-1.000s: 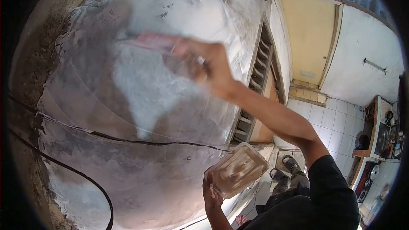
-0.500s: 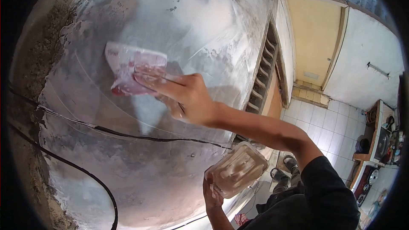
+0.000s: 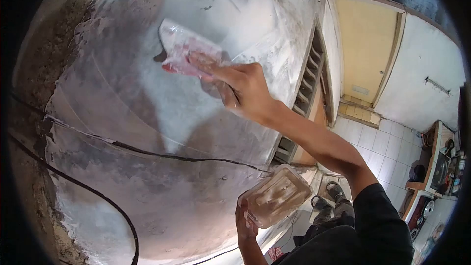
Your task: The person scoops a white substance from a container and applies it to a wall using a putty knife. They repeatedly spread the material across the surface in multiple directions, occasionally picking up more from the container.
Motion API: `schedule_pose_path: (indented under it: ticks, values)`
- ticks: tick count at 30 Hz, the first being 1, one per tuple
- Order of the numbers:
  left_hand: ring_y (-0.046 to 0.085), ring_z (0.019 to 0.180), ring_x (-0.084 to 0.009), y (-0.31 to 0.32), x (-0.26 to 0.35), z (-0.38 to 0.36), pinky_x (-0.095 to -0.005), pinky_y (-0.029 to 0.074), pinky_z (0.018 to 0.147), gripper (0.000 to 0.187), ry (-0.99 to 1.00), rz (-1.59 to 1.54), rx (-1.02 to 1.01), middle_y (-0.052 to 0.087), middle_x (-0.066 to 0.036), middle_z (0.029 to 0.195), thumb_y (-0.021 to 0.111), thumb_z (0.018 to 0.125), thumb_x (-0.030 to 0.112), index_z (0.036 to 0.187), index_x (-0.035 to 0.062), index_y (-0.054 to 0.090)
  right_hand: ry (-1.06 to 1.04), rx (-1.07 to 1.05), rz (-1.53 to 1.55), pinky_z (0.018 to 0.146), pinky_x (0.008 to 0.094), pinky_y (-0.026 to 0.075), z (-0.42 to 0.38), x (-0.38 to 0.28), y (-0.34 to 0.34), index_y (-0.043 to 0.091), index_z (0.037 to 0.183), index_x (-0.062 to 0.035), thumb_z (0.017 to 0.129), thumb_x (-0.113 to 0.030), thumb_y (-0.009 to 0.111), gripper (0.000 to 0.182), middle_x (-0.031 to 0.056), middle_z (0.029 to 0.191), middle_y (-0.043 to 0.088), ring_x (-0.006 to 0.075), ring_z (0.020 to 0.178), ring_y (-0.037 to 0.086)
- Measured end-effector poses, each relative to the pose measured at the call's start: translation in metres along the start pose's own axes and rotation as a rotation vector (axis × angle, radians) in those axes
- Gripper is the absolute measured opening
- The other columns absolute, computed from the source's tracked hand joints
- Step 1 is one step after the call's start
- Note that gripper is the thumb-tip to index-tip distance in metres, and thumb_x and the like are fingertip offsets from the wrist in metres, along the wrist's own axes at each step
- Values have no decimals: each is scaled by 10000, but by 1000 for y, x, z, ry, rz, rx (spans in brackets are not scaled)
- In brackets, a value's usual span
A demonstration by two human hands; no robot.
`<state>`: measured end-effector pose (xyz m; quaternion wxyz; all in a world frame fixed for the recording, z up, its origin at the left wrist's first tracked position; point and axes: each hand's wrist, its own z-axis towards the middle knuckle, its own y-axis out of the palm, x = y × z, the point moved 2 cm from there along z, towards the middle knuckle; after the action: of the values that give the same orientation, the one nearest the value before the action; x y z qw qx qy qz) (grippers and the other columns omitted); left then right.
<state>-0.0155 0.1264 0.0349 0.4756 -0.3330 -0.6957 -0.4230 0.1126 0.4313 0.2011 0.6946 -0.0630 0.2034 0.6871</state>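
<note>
My right hand (image 3: pixel 250 91) grips a flat, wide putty scraper (image 3: pixel 194 44), white and reddish and smeared with putty. The scraper's broad edge faces up and left, close against the grey wall (image 3: pixel 127 103), which is patched with white putty. White smears coat the fingers that pinch the tool. Lower down, my left hand (image 3: pixel 247 225) holds a rectangular clear plastic tub (image 3: pixel 277 196) by its side and corner. Streaks of putty line the tub's inside, and its open face is turned towards me.
A black cable (image 3: pixel 162 156) runs across the wall, and another cable (image 3: pixel 93 191) curves at the lower left. Slatted vents (image 3: pixel 309 76) border the wall on the right. Beyond are a yellow door (image 3: pixel 365 44), a tiled floor (image 3: pixel 375 147) and a cluttered kitchen counter (image 3: pixel 434 167).
My right hand has swept the scraper up and to the right over the wall, and the blade has tilted. My left hand and the tub have barely moved.
</note>
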Motion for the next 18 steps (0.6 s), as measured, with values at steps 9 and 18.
schedule_pose_path:
  ticks: [9, 18]
  values:
    - [533, 1162, -258, 7, -4, 14, -398, 463, 959, 573, -136, 1, 119, 521, -132, 1287, 584, 902, 359, 1341, 28, 422, 466, 517, -112, 580, 220, 388, -23, 104, -87, 635, 1064, 54, 956, -155, 564, 246, 12, 690, 560, 64, 656, 452]
    - [482, 1233, -243, -39, -15, -2, -413, 415, 1017, 507, -79, -48, 206, 517, -131, 1302, 498, 950, 338, 1344, 25, 440, 567, 442, -30, 542, 278, 446, -51, 72, -21, 654, 931, 43, 936, -204, 554, 267, 67, 717, 637, 92, 619, 519]
